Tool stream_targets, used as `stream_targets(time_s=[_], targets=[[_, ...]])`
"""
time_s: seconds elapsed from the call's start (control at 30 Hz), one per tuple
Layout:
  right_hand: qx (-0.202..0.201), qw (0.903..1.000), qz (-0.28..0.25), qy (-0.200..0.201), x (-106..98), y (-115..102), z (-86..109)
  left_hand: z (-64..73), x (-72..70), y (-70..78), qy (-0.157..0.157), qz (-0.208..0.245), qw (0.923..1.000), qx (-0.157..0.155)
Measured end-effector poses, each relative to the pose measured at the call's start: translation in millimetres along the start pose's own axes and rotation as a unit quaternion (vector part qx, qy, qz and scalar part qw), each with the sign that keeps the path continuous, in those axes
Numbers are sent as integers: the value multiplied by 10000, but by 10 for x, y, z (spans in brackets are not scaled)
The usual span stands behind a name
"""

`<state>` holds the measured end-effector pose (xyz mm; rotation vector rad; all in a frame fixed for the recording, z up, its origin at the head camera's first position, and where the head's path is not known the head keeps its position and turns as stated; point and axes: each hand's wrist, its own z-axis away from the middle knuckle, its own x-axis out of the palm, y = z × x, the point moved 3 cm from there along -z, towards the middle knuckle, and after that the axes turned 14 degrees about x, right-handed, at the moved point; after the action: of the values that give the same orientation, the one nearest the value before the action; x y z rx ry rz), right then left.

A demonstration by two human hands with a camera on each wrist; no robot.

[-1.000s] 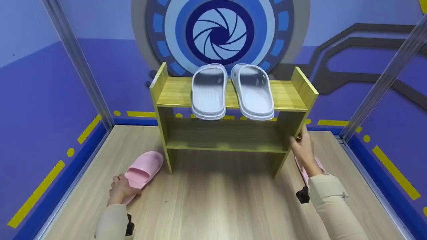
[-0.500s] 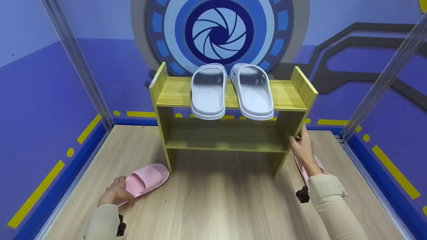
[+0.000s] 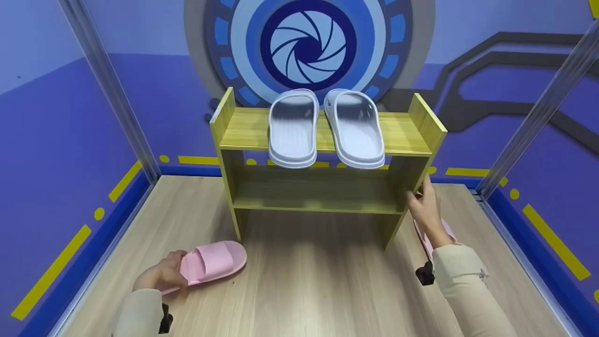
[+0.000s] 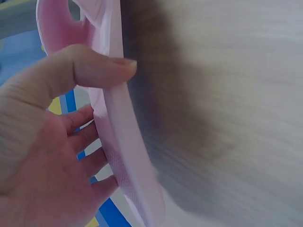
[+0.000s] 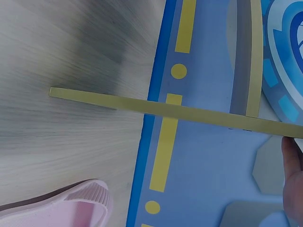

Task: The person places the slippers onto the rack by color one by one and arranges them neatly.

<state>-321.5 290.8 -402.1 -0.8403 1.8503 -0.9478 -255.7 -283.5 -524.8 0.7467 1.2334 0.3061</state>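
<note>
In the head view, my left hand [image 3: 164, 274] grips a pink slipper [image 3: 216, 260] at its heel end, left of the shoe rack. The toe points right, just in front of the rack's left leg. Close up, the left hand [image 4: 38, 156] has its thumb over the slipper's [image 4: 113, 123] side edge and its fingers against the other face. My right hand [image 3: 427, 210] touches the outer side of the wooden shoe rack [image 3: 323, 187]. The right wrist view shows a fingertip of the hand [image 5: 293, 189] against the rack's side panel [image 5: 180, 111].
Two light grey clogs [image 3: 292, 140] stand side by side on the rack's top shelf. Partly behind the right forearm lies another pink slipper [image 3: 423, 238], also seen as a slipper [image 5: 80, 203] in the right wrist view. Blue walls [image 3: 61, 154] enclose the wooden floor [image 3: 299, 290].
My left hand has drawn the pink slipper towards me and swung its toe rightward, from slanting away to nearly sideways. The right hand and the rack have stayed put.
</note>
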Motion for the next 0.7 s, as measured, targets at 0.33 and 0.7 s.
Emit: stream_targets(time_s=[0.33,0.7], targets=[[66,10000,11,-24,11,105,-48,-126,60,229,-70,-331,9980,527],[69,10000,12,8,11,104,-51,-254,97,484,-1,-664,9917,1104]])
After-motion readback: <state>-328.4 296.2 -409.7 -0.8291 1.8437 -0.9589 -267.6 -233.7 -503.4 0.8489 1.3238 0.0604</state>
